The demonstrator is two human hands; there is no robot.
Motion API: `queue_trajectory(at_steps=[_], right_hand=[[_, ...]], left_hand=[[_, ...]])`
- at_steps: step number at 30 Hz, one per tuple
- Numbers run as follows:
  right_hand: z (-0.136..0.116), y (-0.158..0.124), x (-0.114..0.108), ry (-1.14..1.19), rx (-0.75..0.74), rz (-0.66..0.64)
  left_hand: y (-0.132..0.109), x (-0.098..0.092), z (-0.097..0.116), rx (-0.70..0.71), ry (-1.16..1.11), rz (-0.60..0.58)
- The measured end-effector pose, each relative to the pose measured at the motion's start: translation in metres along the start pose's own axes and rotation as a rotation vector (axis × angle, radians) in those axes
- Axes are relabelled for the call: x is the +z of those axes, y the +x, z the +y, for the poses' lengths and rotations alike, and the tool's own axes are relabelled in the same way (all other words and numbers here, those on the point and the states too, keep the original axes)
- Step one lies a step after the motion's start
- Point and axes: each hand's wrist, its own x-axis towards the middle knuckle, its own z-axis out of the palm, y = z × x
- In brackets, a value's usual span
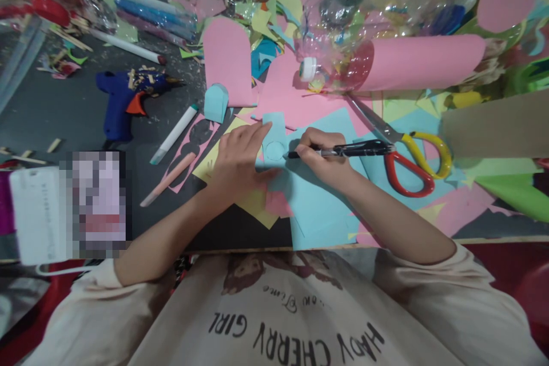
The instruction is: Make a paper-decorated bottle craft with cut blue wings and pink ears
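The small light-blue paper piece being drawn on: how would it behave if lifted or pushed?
Probably light and floppy: the paper piece looks thin and flat. It likely slides easily, since the left hand presses it down while the right hand marks it with the pen.

The patch (96, 203) beside the white box (36, 214) is blurred. The cardboard strip (497, 126) is cut off by the edge. The yellow paper (253, 204) is partly covered.
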Motion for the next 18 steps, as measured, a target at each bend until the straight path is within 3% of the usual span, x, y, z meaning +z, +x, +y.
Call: queue_trajectory(at_steps=[10, 18], right_hand=[[-0.0025, 0.0008, 0.0007, 0.038, 0.026, 0.033], [-0.0012, 0.0016, 0.0004, 0.000, 0.052, 0.136]], left_hand=[[-0.0002, 0.0004, 0.0005, 0.003, 0.022, 0.010], [0.0000, 0.0015, 0.0005, 0.007, 0.020, 0.032]])
